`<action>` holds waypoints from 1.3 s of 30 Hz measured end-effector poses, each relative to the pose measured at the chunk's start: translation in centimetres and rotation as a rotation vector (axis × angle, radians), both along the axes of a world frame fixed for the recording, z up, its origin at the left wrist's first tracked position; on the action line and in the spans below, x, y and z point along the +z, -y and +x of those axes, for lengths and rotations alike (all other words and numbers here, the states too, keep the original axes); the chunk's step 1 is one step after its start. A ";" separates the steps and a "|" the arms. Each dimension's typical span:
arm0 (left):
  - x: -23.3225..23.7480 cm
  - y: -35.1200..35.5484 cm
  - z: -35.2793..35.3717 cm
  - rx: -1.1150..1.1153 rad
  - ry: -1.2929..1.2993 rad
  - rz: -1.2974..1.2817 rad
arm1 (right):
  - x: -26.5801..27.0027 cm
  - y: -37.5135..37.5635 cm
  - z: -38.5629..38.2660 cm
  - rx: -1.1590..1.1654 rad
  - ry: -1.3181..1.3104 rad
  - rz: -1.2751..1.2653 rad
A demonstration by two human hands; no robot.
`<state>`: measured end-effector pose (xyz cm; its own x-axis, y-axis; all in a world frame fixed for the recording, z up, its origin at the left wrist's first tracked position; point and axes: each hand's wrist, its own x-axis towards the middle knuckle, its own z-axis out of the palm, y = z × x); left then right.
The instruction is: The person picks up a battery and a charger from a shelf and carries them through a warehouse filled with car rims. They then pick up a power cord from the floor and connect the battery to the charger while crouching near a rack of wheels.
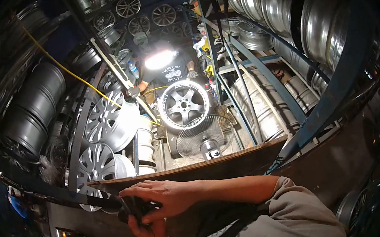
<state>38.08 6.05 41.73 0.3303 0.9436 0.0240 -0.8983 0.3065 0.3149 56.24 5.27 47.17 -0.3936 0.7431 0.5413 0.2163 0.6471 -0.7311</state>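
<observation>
My right hand (158, 192) reaches across from the right, its fingers bent over the top of a dark handheld device (137, 208). From below, my left hand (150, 232), with a dark band at the wrist, grips the same device. Its exact kind cannot be made out in the shadow. Beyond a brown ledge (203, 163), a co-worker in a dark printed shirt (172, 72) is behind a silver five-spoke wheel rim (185, 104). One co-worker's gloved hand (192, 74) is near the rim's top.
A wire-caged fan (208, 142) stands before the rim. Stacked silver rims (112, 119) line the left; large barrels (327, 18) fill the upper right. Blue metal beams (263, 72) cross on the right. A yellow cable (64, 66) hangs at the left.
</observation>
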 end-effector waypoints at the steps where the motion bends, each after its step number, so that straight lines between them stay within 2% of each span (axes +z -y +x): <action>1: -0.1 0.2 0.0 0.004 0.001 -0.004 | 0.4 0.2 0.4 0.004 0.001 -0.004; 3: 0.1 0.5 0.2 -0.004 -0.036 -0.026 | 1.4 0.3 1.4 0.064 0.049 -0.127; 4: 0.1 0.4 0.3 0.000 -0.035 -0.026 | 0.6 -0.5 1.6 0.000 0.064 0.013; 5: 0.1 0.1 0.5 -0.068 0.028 0.001 | 0.4 -0.5 2.2 0.003 0.065 0.012; 7: 0.7 -0.6 0.8 -0.129 0.091 0.026 | 1.4 -0.3 4.7 -0.029 0.045 -0.144; 9: 1.7 -1.6 1.6 -0.047 -0.027 0.262 | -0.7 -1.9 7.7 -0.168 0.239 -0.013; 10: 2.1 -2.2 1.8 -0.038 -0.024 0.261 | -0.4 -2.0 9.1 -0.206 0.315 -0.094; 12: 2.7 -3.7 2.1 0.185 -0.309 0.272 | -0.8 -2.4 11.8 -0.271 0.508 -0.216; 14: 1.8 -6.5 1.8 0.195 -0.334 0.226 | -1.8 -3.4 14.0 -0.270 0.694 -0.313; 16: 1.6 -8.3 2.7 0.201 -0.353 0.185 | -2.0 -3.7 15.0 -0.277 0.750 -0.352; 19: 1.9 -10.1 4.7 0.212 -0.444 0.330 | -3.6 -4.9 16.3 -0.272 0.796 -0.367; 21: 1.7 -11.4 5.9 0.164 -0.466 0.299 | -5.3 -6.3 17.2 -0.270 0.810 -0.360; 22: 2.5 -11.0 6.8 0.152 -0.418 0.185 | -5.9 -6.9 17.4 -0.251 0.896 -0.425; 23: 2.3 -11.5 6.9 0.149 -0.423 0.189 | -6.5 -7.4 17.7 -0.231 0.980 -0.492; 25: 1.3 -12.8 7.4 0.021 -0.321 0.143 | -7.4 -7.9 18.3 -0.221 0.973 -0.545; 26: 0.8 -13.3 7.4 -0.033 -0.255 0.048 | -7.9 -7.9 18.7 -0.231 0.879 -0.519; 27: 0.5 -13.5 7.5 -0.041 -0.257 0.045 | -8.3 -8.0 19.1 -0.240 0.787 -0.493; 31: 0.1 -13.9 8.0 -0.046 -0.172 -0.004 | -8.7 -8.6 21.8 -0.267 0.832 -0.562; 33: -0.1 -13.9 7.9 -0.024 -0.143 -0.052 | -8.4 -9.0 23.5 -0.244 0.665 -0.820; 34: -0.3 -14.0 7.8 -0.043 -0.130 -0.068 | -8.1 -9.0 24.2 -0.335 0.579 -0.936; 36: -0.4 -14.4 7.6 -0.056 -0.113 -0.087 | -7.8 -9.3 26.3 -0.461 0.400 -0.987; 39: -0.5 -14.0 7.3 -0.076 -0.037 -0.160 | -10.7 -11.1 31.0 -0.637 0.047 -1.023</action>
<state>45.38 20.00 41.26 0.3985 0.9067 -0.1380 -0.8593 0.4217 0.2895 87.28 16.39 36.47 0.1961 0.8877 -0.4165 0.3262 -0.4596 -0.8260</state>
